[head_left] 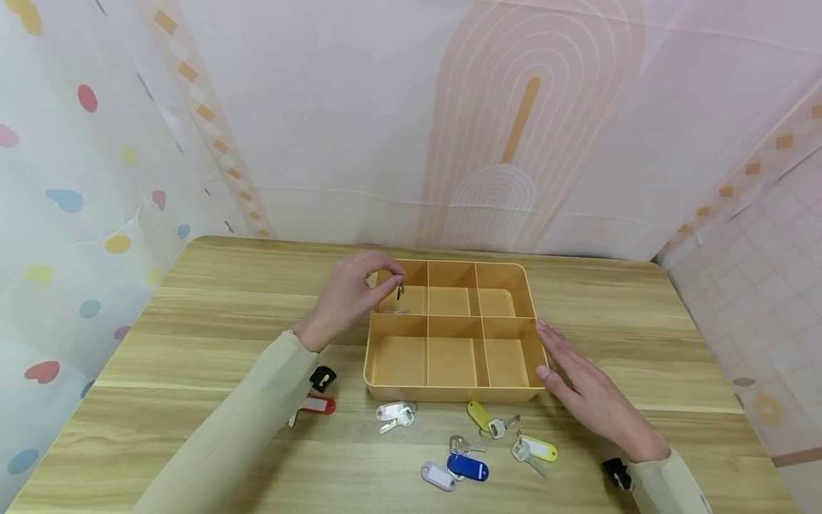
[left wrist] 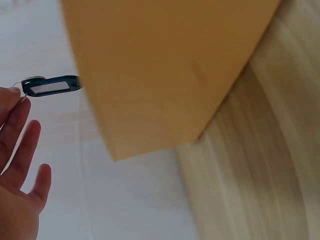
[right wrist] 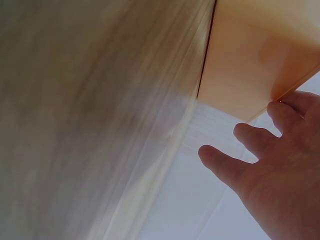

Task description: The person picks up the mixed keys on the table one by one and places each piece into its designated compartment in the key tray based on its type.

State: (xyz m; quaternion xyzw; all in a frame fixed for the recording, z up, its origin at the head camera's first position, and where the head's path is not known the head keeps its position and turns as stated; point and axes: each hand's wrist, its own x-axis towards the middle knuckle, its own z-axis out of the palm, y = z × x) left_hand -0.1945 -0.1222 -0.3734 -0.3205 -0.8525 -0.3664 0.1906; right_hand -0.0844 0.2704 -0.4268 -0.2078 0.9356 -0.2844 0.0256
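Observation:
My left hand (head_left: 349,289) is over the back-left compartment of an orange divided box (head_left: 449,394). Thumb and forefinger pinch the ring of a black key tag (left wrist: 52,86), which has a pale label window. From the head view the tag (head_left: 401,290) looks small and dark, hanging below the fingertips. Something silvery, perhaps a key (head_left: 394,311), lies on that compartment's floor. Against the box's right wall rests my right hand (head_left: 581,389), fingers extended and touching the rim. In the right wrist view its fingers (right wrist: 285,117) reach the box edge.
In front of the box lie several tagged keys: a red tag (head_left: 317,405), a white tag (head_left: 390,410), two yellow tags (head_left: 478,415), a blue tag (head_left: 469,467) and a lilac tag (head_left: 438,476). A patterned cloth (head_left: 334,143) hangs behind the wooden table (head_left: 193,343).

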